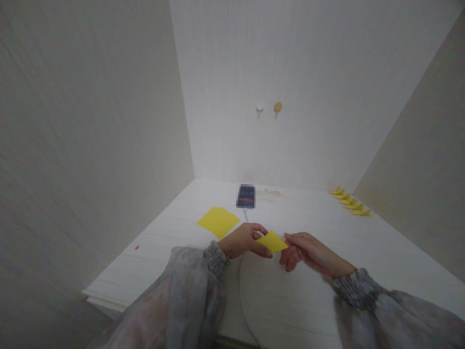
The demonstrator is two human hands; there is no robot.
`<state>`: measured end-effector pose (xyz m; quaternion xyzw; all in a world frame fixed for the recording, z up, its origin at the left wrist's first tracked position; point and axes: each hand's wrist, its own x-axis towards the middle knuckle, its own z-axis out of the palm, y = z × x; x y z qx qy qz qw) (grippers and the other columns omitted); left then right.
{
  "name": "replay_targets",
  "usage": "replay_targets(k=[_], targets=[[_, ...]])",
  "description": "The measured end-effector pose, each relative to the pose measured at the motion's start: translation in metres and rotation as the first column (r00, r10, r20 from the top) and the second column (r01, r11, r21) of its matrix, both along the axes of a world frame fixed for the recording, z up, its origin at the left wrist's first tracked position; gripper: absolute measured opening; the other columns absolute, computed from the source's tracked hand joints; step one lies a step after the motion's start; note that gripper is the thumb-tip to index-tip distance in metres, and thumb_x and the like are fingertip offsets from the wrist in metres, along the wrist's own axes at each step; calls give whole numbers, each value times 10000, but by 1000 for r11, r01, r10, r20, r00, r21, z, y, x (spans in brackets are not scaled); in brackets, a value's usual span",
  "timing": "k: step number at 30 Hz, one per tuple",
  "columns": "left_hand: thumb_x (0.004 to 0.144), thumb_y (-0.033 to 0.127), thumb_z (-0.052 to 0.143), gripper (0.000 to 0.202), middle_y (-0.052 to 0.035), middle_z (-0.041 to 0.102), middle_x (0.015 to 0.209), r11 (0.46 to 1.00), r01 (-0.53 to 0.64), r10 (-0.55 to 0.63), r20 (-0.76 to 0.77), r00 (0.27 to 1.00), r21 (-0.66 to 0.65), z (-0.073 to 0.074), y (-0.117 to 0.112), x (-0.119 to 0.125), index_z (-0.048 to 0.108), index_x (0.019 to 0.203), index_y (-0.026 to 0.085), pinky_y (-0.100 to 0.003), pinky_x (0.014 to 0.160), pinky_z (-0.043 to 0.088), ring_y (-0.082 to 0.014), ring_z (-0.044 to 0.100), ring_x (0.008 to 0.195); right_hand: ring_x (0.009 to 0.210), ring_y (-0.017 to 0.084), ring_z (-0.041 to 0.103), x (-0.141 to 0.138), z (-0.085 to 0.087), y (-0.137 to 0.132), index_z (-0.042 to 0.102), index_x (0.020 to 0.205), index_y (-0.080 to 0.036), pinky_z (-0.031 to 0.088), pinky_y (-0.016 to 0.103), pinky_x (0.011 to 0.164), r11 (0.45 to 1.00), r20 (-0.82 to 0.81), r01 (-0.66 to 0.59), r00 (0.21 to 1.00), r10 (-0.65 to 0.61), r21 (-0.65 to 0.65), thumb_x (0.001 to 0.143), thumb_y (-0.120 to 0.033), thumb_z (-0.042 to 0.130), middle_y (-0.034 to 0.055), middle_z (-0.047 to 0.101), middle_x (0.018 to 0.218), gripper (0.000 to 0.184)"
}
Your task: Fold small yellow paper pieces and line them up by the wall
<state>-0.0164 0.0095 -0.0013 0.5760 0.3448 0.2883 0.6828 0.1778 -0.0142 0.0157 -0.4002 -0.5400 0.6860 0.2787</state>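
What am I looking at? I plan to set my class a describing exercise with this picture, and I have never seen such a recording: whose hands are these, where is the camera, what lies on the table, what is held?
There is no machine: a person wears one camera on the head, looking forward and down, so both hands are that person's own. The left hand pinches a small yellow paper; the right hand touches its other corner, though its grip is hard to judge. On the white table lie flat yellow sheets, a dark blurred device with a cable running toward the person, and, far right, a row of folded yellow pieces. Two hooks sit on the back wall.
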Motion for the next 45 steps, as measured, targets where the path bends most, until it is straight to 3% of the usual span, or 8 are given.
replay_targets(k=[7, 13, 18, 23, 30, 34, 42, 45], targets=[[395, 152, 754, 528, -26, 623, 632, 999, 34, -35, -33, 999, -16, 0, -1, 3, 515, 865, 124, -255, 548, 447, -126, 579, 539, 388, 76, 484, -8, -14, 1, 591, 656, -115, 395, 195, 412, 994, 70, -59, 996, 52, 93, 640, -356, 617, -21, 552, 477, 243], [465, 154, 732, 556, -18, 621, 685, 975, -223, 214, 208, 954, 21, -3, 5, 7, 467, 953, 134, -248, 627, 438, -107, 578, 593, 380, 61, 440, -17, -20, 2, 547, 564, -135, 345, 189, 403, 956, -74, 236, 971, -226, 176, 661, -354, 601, -30, 533, 458, 245], [485, 147, 727, 608, -47, 629, 777, 965, -263, 249, 338, 907, -5, -6, 6, 9, 426, 1013, 144, -274, 692, 426, -135, 589, 688, 414, 71, 476, -27, -20, -3, 563, 598, -138, 371, 204, 438, 926, -157, 343, 934, -320, 155, 668, -359, 603, -19, 562, 508, 235], [486, 147, 722, 593, -23, 612, 688, 954, -299, 285, 298, 911, 2, -13, 8, 8, 429, 1000, 128, -242, 603, 420, -102, 557, 569, 451, 101, 525, -32, -24, -5, 579, 636, -129, 411, 233, 482, 956, -97, 272, 960, -262, 113, 661, -368, 604, 11, 596, 551, 242], [464, 64, 688, 585, 13, 577, 627, 986, -160, 166, 216, 962, -45, -16, 13, 4, 440, 989, 132, -203, 523, 380, -80, 521, 508, 478, 89, 502, -23, -27, 2, 567, 623, -134, 381, 205, 467, 945, -63, 282, 959, -275, 165, 651, -346, 616, -1, 578, 564, 219], [487, 77, 677, 495, 28, 559, 613, 980, -194, 198, 244, 949, -39, -15, 11, 6, 488, 942, 124, -187, 531, 358, -50, 486, 498, 437, 81, 473, -22, -32, 5, 546, 615, -134, 355, 208, 443, 954, -45, 247, 969, -243, 170, 634, -329, 631, -7, 572, 555, 214], [544, 184, 685, 402, 7, 564, 631, 979, -187, 201, 275, 940, -77, -11, 6, 9, 501, 894, 117, -243, 611, 403, -94, 536, 578, 478, 109, 512, -29, -30, 0, 533, 627, -150, 390, 223, 484, 915, 3, 269, 959, -283, 302, 710, -406, 541, -9, 550, 516, 270], [550, 169, 668, 381, 31, 528, 592, 971, -210, 235, 284, 930, -117, -10, 7, 8, 503, 891, 127, -243, 584, 405, -90, 520, 547, 537, 123, 532, -25, -22, -5, 551, 695, -154, 424, 241, 533, 847, 106, 214, 948, -301, 486, 767, -401, 463, 8, 554, 559, 272]])
